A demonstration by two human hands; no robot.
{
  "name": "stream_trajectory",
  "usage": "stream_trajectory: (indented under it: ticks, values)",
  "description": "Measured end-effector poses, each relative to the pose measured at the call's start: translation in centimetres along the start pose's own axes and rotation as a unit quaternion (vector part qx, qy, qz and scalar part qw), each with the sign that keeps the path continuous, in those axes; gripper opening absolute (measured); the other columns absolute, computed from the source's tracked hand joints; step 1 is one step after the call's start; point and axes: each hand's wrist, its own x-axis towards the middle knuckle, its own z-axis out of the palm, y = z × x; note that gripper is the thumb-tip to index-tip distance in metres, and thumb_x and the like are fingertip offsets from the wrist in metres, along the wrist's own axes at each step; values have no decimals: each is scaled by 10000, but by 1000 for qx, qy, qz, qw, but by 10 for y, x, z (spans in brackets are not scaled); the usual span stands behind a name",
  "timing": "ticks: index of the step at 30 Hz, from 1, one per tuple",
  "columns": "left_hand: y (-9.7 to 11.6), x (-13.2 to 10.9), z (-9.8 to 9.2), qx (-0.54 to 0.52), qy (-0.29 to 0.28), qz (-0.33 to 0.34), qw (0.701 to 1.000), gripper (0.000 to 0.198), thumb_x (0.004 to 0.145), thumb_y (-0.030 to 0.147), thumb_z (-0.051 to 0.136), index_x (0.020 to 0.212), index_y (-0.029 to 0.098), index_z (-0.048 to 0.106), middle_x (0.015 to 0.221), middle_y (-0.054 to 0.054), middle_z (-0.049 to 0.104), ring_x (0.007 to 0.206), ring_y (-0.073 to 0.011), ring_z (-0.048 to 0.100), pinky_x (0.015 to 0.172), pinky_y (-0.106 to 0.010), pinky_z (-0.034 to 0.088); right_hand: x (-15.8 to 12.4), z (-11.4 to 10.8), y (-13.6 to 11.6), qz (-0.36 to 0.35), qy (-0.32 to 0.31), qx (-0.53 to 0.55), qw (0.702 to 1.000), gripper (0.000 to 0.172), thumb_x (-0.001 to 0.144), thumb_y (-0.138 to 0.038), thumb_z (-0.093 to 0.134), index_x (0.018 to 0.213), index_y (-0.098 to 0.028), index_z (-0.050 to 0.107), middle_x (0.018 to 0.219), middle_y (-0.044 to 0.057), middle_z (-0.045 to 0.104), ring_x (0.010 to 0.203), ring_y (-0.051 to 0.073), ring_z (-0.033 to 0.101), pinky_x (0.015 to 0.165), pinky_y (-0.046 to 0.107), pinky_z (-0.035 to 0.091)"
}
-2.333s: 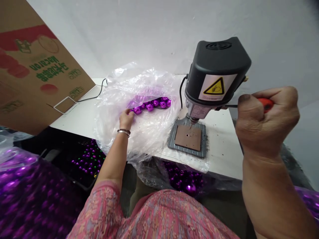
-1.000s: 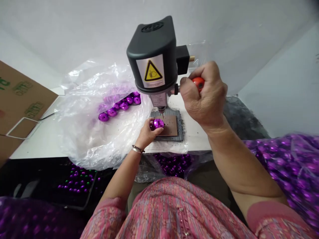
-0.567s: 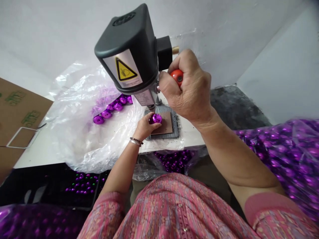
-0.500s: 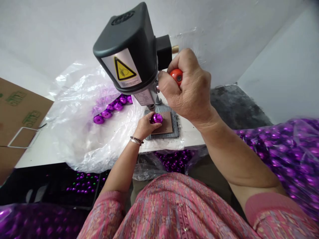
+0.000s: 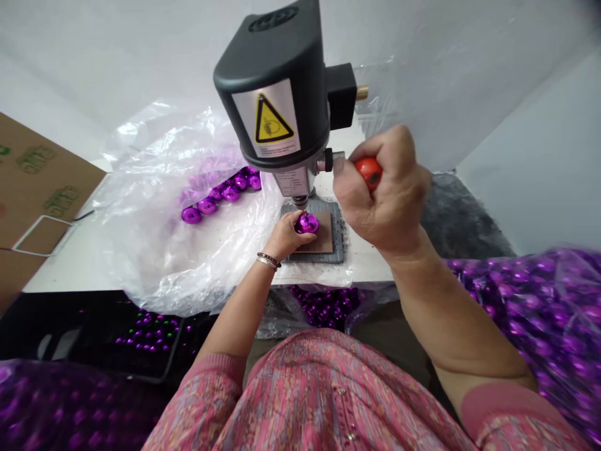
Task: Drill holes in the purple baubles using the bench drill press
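My left hand (image 5: 284, 237) grips the purple ball (image 5: 307, 222) under the drill (image 5: 277, 88) (it must not wobble!); my right hand (image 5: 382, 194) squeezes the red knob (image 5: 369, 170), best pulled slowly.

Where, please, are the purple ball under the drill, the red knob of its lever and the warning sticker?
purple ball (image 5: 307, 222): head view, on its shiny upper side.
red knob (image 5: 369, 171): head view, on its rounded end that shows.
warning sticker (image 5: 272, 122): head view, on the yellow triangle.

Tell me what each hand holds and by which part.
Left hand: purple ball, by its side. Right hand: drill lever, by its red knob.
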Motion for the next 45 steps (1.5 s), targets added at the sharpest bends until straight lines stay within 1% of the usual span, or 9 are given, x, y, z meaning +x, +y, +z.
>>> stream_trajectory:
  ticks: [7, 12, 20, 31, 34, 37, 39, 42, 45]
  values:
    - [3, 0, 0, 72, -4, 7, 997, 454, 634, 242, 811, 1062, 155, 690, 1005, -73, 666, 941, -223, 594, 934, -374, 481, -30, 5, 15, -16, -12, -44, 999, 264, 898, -446, 445, 821, -205, 521, 708, 23, 547, 682, 109, 545, 702, 278, 504]
    - [-2, -1, 2, 62, 3, 5, 998, 573, 626, 233, 832, 1170, 153, 670, 1122, -103, 658, 1061, -252, 595, 998, -390, 467, -38, 8, 21, -69, 27, -40, 996, 147, 889, -357, 488, 882, -217, 530, 735, 19, 559, 683, 112, 551, 685, 274, 486]
    - [-10, -2, 2, 39, 0, 12, 999, 612, 646, 262, 838, 1219, 153, 654, 1150, -104, 648, 1049, -240, 603, 1002, -401, 475, -48, 16, 25, -136, 92, -53, 985, 78, 848, -258, 529, 907, -224, 493, 718, -6, 557, 633, 104, 538, 604, 257, 439]
    - [-9, -2, 1, 32, -1, 9, 999, 582, 614, 258, 853, 1163, 174, 678, 1135, -100, 653, 1076, -275, 599, 1020, -446, 472, -65, 28, 31, -76, 83, 2, 994, 95, 816, -284, 507, 869, -228, 452, 647, -18, 501, 562, 118, 507, 568, 271, 428]
    - [-7, -1, 1, 24, -5, -2, 1000, 604, 605, 252, 854, 1175, 169, 672, 1141, -105, 667, 1075, -288, 607, 1018, -465, 473, -55, 27, 23, -62, 101, 15, 993, 100, 840, -309, 494, 848, -221, 445, 638, -20, 483, 548, 108, 486, 553, 264, 413]
    - [-3, -4, 1, 13, -17, -18, 1000, 631, 624, 248, 836, 1222, 171, 648, 1130, -94, 689, 1066, -294, 626, 1008, -462, 479, -26, 21, 11, -17, 123, 21, 992, 173, 864, -361, 518, 809, -209, 459, 644, -20, 454, 555, 88, 439, 554, 251, 387]
    - [0, -11, -1, 3, -9, -31, 999, 639, 645, 246, 817, 1251, 167, 627, 1137, -89, 695, 1058, -285, 638, 999, -439, 485, -4, 17, 3, 15, 108, 28, 994, 200, 882, -384, 513, 809, -204, 462, 667, -23, 438, 577, 75, 427, 578, 241, 389]
    - [4, -36, -7, -20, 1, -51, 999, 634, 682, 274, 785, 1280, 169, 601, 1159, -92, 691, 1046, -270, 648, 983, -417, 498, 19, 12, -2, 72, 54, 49, 995, 225, 871, -393, 524, 790, -204, 436, 673, -32, 413, 582, 65, 404, 607, 238, 399]
    - [3, -75, -13, -30, -88, 17, 996, 656, 677, 267, 777, 1304, 204, 596, 1235, -94, 665, 1132, -275, 624, 1029, -420, 482, 21, 11, -2, 77, 56, 50, 994, 221, 837, -386, 547, 771, -208, 435, 660, -31, 436, 579, 70, 399, 595, 239, 395]
